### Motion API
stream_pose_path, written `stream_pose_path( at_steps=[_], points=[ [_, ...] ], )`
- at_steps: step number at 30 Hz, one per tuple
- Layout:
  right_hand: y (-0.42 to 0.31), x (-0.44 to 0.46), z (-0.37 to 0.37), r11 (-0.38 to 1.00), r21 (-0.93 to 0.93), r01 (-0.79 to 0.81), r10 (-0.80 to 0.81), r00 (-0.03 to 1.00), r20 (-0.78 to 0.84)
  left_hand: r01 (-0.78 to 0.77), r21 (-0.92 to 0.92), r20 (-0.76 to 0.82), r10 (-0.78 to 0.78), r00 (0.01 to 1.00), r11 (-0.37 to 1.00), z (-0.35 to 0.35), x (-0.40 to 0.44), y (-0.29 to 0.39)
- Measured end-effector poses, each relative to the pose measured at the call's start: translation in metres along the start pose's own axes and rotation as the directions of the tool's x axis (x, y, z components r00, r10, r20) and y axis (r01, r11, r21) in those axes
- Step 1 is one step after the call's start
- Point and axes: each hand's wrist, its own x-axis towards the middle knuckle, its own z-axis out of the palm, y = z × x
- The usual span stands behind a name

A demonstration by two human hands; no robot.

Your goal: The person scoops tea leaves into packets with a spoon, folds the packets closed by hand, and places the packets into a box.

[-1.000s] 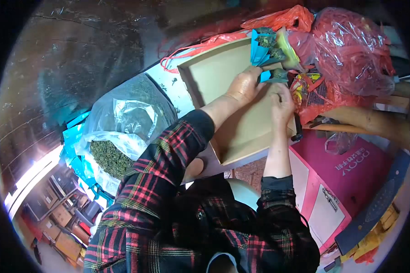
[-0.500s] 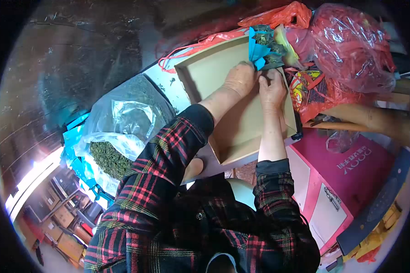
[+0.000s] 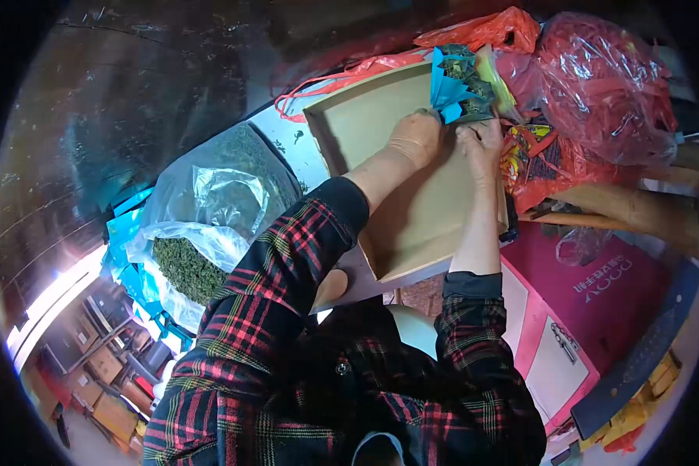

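Observation:
A row of small blue packets [image 3: 447, 92] with see-through fronts and dark green contents stands in the far right corner of a shallow cardboard box [image 3: 412, 225]. My left hand [image 3: 417, 138] reaches over the box, its fingers closed at the near, blue edge of the row. Most of those fingertips are hidden behind the hand. Across from it my right hand [image 3: 481, 147] pinches the nearest packet's right side, thumb bent inward. Left of the box lies a large clear plastic bag [image 3: 210, 194], its mouth showing loose dried green leaves [image 3: 186, 268].
Red plastic bags [image 3: 598, 85] crowd the far right, beside the box. A magenta carton [image 3: 598, 287] stands lower right. More blue packets [image 3: 124, 241] lie beyond the clear bag's left side. Leaf bits dot the white surface [image 3: 295, 140] left of the box.
My right hand has shifted slightly right, and its grip on the nearest packet has changed. My left hand stays by the row. The whole view has moved a little.

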Motion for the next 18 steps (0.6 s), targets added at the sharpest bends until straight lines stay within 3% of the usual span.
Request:
stream_pose_path(
  at_steps=[9, 13, 15, 18],
  points=[
    [0.002, 0.010, 0.004, 0.999, -0.036, -0.003, 0.005, 0.998, 0.061, 0.020, 0.032, 0.043, -0.021, 0.999, 0.999, 0.003, 0.003, 0.003],
    [-0.001, 0.009, 0.010, 0.999, 0.024, 0.046, -0.047, 0.998, 0.039, 0.034, 0.047, 0.095, -0.038, 0.995, 0.998, 0.000, 0.004, 0.006],
    [0.010, 0.009, 0.006, 0.993, -0.013, 0.118, -0.118, 0.993, 0.009, 0.095, -0.010, 0.107, -0.094, 0.990, 0.995, -0.002, 0.004, 0.007],
    [0.021, 0.011, -0.002, 0.988, -0.062, 0.139, -0.138, 0.990, 0.010, 0.056, 0.019, 0.094, -0.058, 0.994, 0.998, -0.002, 0.004, 0.006]
  ],
)
